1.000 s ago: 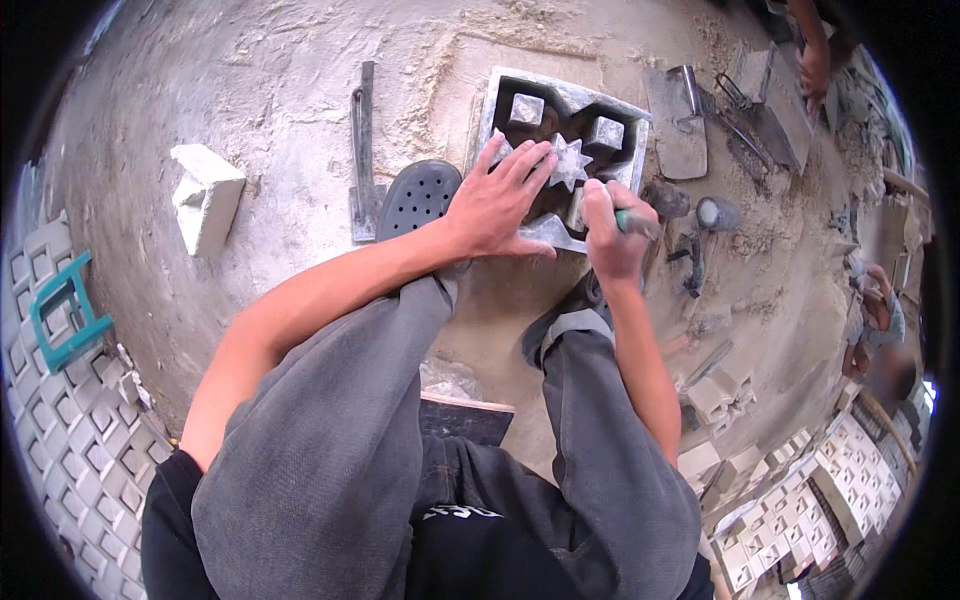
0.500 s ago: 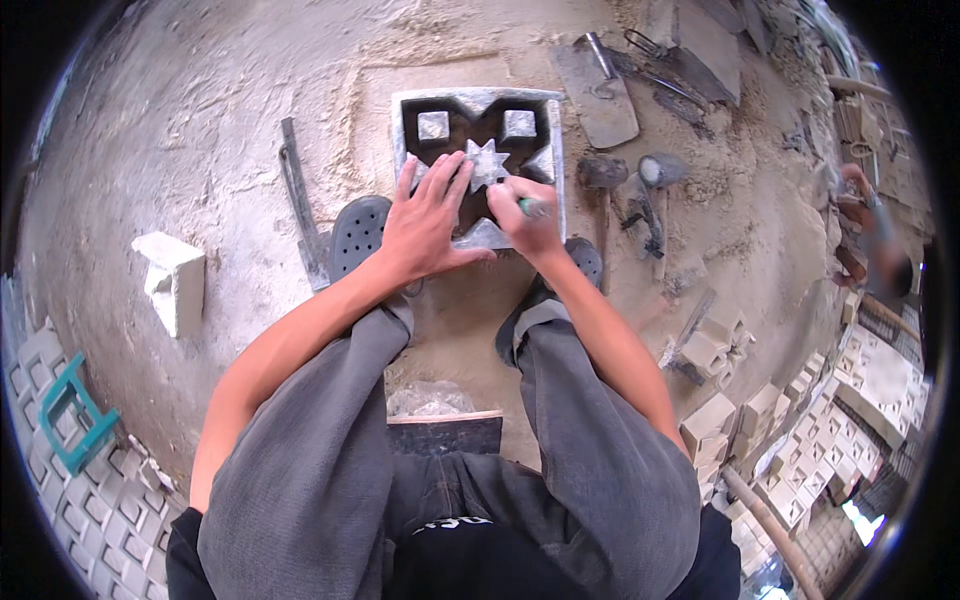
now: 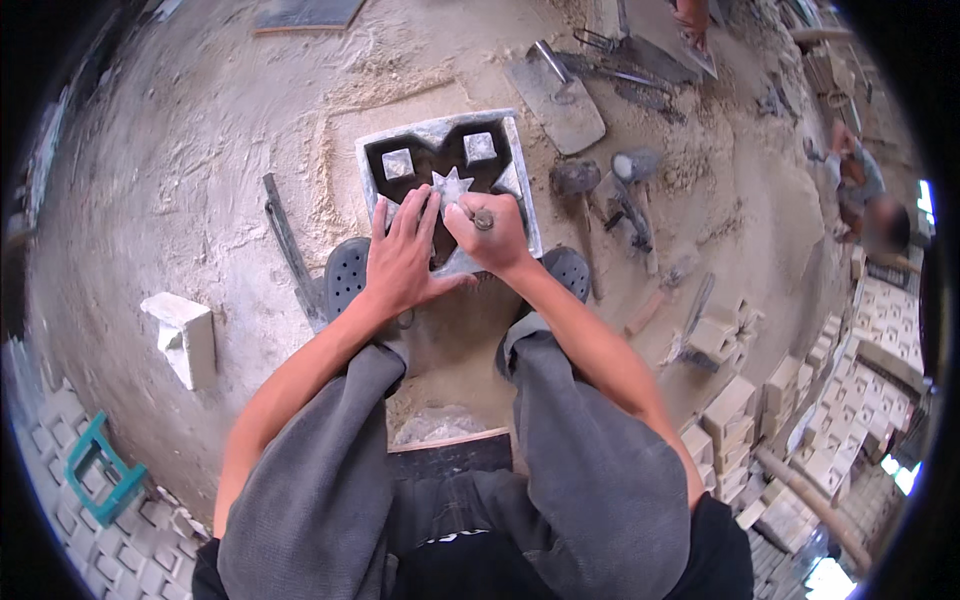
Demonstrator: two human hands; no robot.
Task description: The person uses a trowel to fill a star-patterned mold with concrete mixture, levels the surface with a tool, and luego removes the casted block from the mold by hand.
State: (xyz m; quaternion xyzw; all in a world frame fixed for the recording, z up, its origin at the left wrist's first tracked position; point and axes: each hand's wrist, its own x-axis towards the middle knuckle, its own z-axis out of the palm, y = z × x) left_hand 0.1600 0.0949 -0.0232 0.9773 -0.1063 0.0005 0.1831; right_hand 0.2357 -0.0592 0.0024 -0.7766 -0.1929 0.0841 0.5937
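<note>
A square, pale-grey openwork block (image 3: 432, 128) lies on the ground between my feet. Its deep openings surround an eight-pointed star (image 3: 452, 186) at the centre and small square studs at the far corners. My left hand (image 3: 403, 262) rests across the block's near left part, fingers stretched out and palm down, with nothing in it. Beside the star, my right hand (image 3: 505, 238) is closed round a thin tool (image 3: 484, 219). Only the round butt of its handle shows above my fist; the working end is hidden beneath.
Right of the block lie a trowel (image 3: 565, 105), mallets (image 3: 575, 178) and a brush (image 3: 662, 298). A dark metal bar (image 3: 286, 235) lies left, near a white broken block (image 3: 185, 335). Pale blocks (image 3: 728, 415) stand stacked at right. Another person's hand (image 3: 692, 18) shows at far right.
The view has shifted, so the block sits lower and further left, turned slightly. The tool in my right hand has tipped, showing its butt end. Another person's hand has come in at the top.
</note>
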